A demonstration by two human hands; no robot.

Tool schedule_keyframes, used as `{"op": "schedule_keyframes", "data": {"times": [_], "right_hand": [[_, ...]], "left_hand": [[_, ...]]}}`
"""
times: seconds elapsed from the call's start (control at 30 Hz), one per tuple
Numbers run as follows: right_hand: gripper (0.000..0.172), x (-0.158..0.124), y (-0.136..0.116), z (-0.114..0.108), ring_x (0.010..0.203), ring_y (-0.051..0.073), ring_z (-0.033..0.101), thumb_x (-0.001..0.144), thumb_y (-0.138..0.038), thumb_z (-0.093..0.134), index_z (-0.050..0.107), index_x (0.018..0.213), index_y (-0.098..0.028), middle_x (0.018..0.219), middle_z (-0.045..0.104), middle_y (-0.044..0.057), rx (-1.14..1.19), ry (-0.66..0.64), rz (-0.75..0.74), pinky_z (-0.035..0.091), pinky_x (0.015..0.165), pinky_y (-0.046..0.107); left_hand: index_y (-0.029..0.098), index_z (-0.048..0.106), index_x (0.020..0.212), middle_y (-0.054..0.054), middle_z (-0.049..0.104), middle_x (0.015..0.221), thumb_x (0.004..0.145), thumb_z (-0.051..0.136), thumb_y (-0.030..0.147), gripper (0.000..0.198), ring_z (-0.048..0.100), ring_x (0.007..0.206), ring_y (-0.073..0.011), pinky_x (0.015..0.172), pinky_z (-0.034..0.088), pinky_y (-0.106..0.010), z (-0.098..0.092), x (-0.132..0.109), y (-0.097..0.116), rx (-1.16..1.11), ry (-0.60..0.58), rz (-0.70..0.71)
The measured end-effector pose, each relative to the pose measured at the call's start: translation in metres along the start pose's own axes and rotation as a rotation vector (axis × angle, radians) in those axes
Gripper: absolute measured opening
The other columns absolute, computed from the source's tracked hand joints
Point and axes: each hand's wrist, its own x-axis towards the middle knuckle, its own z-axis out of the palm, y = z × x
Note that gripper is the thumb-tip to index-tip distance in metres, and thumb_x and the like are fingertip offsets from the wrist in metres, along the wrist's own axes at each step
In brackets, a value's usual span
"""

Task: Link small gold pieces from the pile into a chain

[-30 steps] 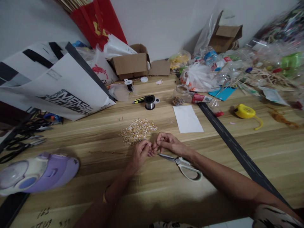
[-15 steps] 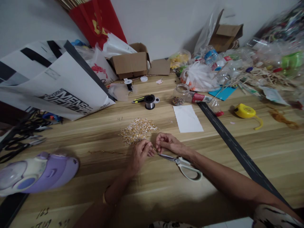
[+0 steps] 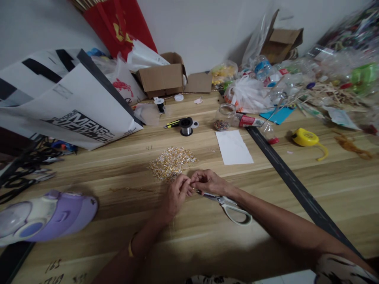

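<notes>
My left hand (image 3: 177, 194) is closed in a pinch at the near edge of a heap of small gold and clear beads (image 3: 170, 162). A tiny gold-coloured piece (image 3: 193, 189) shows at its fingertips. My right hand (image 3: 209, 181) meets it there with thumb and fingers pressed together; what it pinches is too small to make out. Under the right wrist lie scissors (image 3: 220, 200) with pale handles, their blade tips partly hidden by the fingers. A thin gold strand (image 3: 130, 189) stretches over the wood to the left of my left hand.
Behind the beads stand a wire spool (image 3: 186, 127), a cutter knife (image 3: 172, 124) and a jar of beads (image 3: 224, 118). White paper (image 3: 235, 148) lies right, then a yellow tape measure (image 3: 304, 137). A purple device (image 3: 65, 215), pliers (image 3: 41, 175) and a paper bag (image 3: 85, 106) occupy the left.
My right hand has shifted slightly left, so its fingertips now meet those of my left hand. The left hand has hardly moved; scissors and bead heap look the same.
</notes>
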Motion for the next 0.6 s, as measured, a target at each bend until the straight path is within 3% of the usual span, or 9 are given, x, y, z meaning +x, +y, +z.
{"op": "schedule_keyframes", "data": {"times": [0.27, 0.6], "right_hand": [[0.028, 0.0001, 0.0039, 0.0006, 0.052, 0.007, 0.050, 0.078, -0.040, 0.061, 0.056, 0.075, -0.013, 0.062, 0.056, -0.002, -0.066, 0.018, 0.000, 0.042, 0.044, 0.017], [0.035, -0.0017, -0.0055, 0.0006, 0.045, 0.006, 0.048, 0.076, -0.048, 0.062, 0.052, 0.075, -0.014, 0.059, 0.054, -0.003, 0.040, 0.064, -0.087, 0.042, 0.042, 0.017]], "left_hand": [[0.019, 0.049, 0.079, 0.001, 0.059, 0.063, 0.088, 0.043, 0.036, 0.020, 0.062, 0.057, -0.0129, 0.055, 0.048, -0.022, 0.0017, -0.0002, 0.0006, 0.062, 0.013, 0.018], [0.016, 0.050, 0.083, 0.000, 0.061, 0.065, 0.085, 0.048, 0.040, 0.023, 0.062, 0.059, -0.0136, 0.058, 0.051, -0.025, 0.0000, 0.0050, 0.0037, -0.186, -0.051, -0.053]]}}
